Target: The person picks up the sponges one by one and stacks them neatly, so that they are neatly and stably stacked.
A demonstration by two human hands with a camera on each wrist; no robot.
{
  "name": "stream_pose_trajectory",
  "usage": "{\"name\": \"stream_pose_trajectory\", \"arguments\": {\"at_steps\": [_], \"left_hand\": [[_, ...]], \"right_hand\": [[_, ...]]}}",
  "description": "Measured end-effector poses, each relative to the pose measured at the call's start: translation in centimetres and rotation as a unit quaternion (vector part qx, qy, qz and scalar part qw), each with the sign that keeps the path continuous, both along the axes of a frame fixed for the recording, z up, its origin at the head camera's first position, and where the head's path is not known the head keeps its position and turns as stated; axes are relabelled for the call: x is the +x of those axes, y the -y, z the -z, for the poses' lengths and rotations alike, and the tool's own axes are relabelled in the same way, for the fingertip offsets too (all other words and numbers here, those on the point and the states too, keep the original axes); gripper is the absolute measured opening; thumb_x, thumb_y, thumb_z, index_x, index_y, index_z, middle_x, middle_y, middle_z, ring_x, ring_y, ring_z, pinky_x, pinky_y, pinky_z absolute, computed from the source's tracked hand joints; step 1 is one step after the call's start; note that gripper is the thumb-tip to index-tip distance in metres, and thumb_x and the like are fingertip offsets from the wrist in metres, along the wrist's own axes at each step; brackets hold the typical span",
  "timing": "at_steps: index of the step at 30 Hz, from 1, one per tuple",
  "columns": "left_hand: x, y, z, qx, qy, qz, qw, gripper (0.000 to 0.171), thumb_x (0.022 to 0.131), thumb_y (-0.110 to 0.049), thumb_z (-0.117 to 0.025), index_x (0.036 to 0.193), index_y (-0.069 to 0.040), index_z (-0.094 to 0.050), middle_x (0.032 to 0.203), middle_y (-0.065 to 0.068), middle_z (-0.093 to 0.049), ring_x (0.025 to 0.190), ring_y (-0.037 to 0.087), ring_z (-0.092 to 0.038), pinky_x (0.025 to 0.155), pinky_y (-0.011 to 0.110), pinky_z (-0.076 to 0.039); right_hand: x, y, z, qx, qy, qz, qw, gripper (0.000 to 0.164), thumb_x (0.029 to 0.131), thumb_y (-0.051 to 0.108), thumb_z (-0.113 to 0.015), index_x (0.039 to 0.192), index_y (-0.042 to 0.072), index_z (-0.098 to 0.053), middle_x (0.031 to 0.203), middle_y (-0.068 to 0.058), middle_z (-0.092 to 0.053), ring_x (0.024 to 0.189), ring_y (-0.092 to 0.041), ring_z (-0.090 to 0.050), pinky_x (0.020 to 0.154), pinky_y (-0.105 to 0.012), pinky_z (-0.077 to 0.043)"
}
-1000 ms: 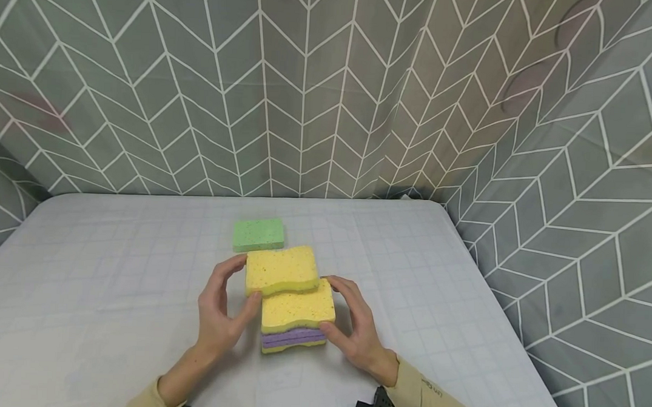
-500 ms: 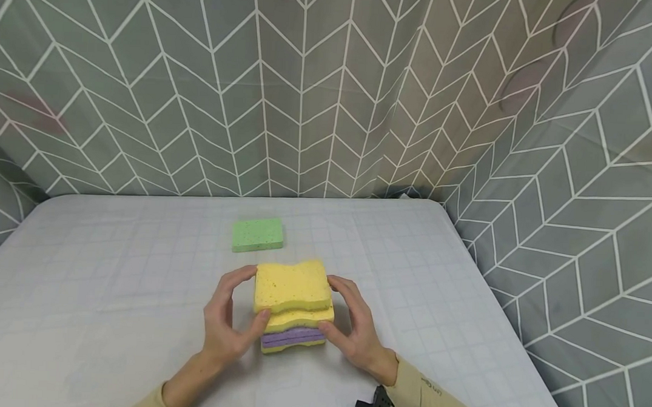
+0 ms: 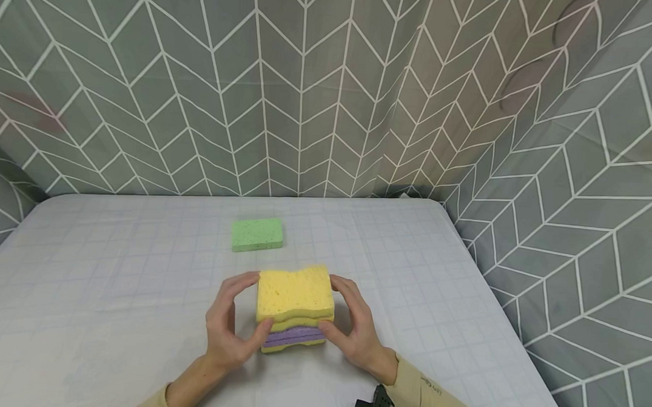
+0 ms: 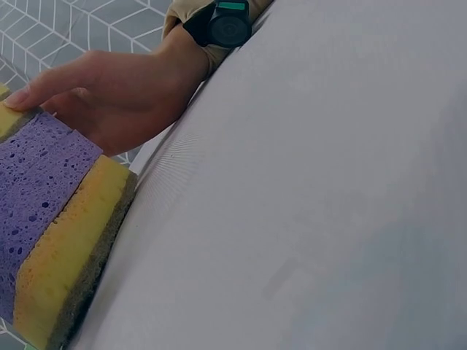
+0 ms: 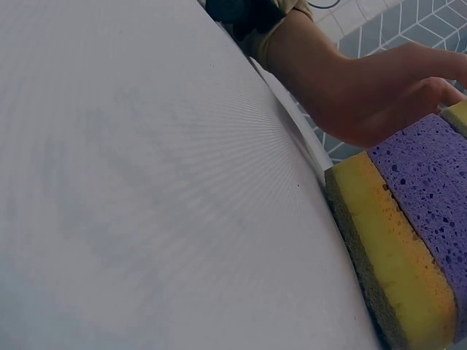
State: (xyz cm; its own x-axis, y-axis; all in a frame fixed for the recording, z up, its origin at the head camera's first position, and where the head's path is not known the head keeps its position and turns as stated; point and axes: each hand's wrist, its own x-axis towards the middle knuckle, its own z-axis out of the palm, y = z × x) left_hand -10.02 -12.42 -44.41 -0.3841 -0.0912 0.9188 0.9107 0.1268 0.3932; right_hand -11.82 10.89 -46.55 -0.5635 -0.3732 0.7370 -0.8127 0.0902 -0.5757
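A stack of sponges stands in the middle of the table in the head view. Its top yellow sponge [image 3: 296, 292] nearly covers a second yellow sponge [image 3: 305, 323]. Below them come a purple layer [image 3: 296, 335] and a yellow bottom sponge [image 4: 69, 255], whose dark scouring side lies against the table in both wrist views. My left hand [image 3: 228, 327] grips the left end of the top sponge, thumb in front and fingers behind. At the right end, my right hand [image 3: 359, 329] holds the upper yellow sponges the same way; exactly which it touches is partly hidden.
Behind the stack a green sponge [image 3: 257, 234] lies flat on the white-covered table [image 3: 109, 291]. A patterned grey curtain [image 3: 303, 93] hangs along the back and right side. A black device [image 3: 373, 406] sits at the right wrist.
My left hand has brought the top yellow sponge toward the person and to the right, from an offset position to nearly in line over the stack. My right hand has stayed almost still.
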Motion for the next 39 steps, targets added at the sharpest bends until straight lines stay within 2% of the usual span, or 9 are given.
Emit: {"name": "stream_pose_trajectory", "arguments": {"at_steps": [12, 29, 33, 39], "left_hand": [[0.16, -0.35, -0.17, -0.002, -0.013, 0.001, 0.9999, 0.058, 0.083, -0.018, -0.076, 0.111, 0.027, -0.053, 0.116, 0.029, -0.061, 0.116, 0.029, -0.058, 0.107, 0.031, -0.048], [0.08, -0.2, 0.18, -0.01, -0.006, 0.014, 0.9998, 0.058, 0.084, -0.017, -0.075, 0.113, 0.027, -0.051, 0.118, 0.029, -0.061, 0.119, 0.027, -0.057, 0.108, 0.03, -0.047], [0.2, -0.25, -0.06, -0.011, -0.006, 0.017, 0.9998, 0.057, 0.084, -0.016, -0.075, 0.112, 0.028, -0.051, 0.118, 0.029, -0.06, 0.119, 0.027, -0.057, 0.109, 0.031, -0.046], [0.15, -0.12, 0.33, -0.019, 0.001, 0.012, 0.9997, 0.058, 0.085, -0.018, -0.075, 0.113, 0.027, -0.051, 0.119, 0.029, -0.06, 0.119, 0.027, -0.057, 0.109, 0.03, -0.046]], "right_hand": [[0.01, 0.02, -0.05, -0.008, 0.003, -0.005, 1.0, 0.065, 0.095, 0.026, -0.064, 0.145, -0.008, -0.039, 0.14, -0.018, -0.05, 0.125, -0.025, -0.051, 0.113, -0.033, -0.041], [0.02, 0.06, -0.08, -0.012, 0.006, -0.003, 1.0, 0.067, 0.094, 0.026, -0.065, 0.145, -0.008, -0.039, 0.14, -0.018, -0.051, 0.123, -0.024, -0.051, 0.11, -0.032, -0.042], [0.1, 0.04, -0.13, -0.02, 0.005, -0.004, 1.0, 0.068, 0.095, 0.027, -0.064, 0.145, -0.01, -0.037, 0.141, -0.019, -0.049, 0.125, -0.024, -0.05, 0.111, -0.031, -0.041], [-0.03, 0.29, -0.32, -0.052, -0.02, -0.005, 0.998, 0.067, 0.097, 0.024, -0.058, 0.143, -0.017, -0.033, 0.145, -0.025, -0.045, 0.132, -0.027, -0.046, 0.11, -0.034, -0.04]]}}
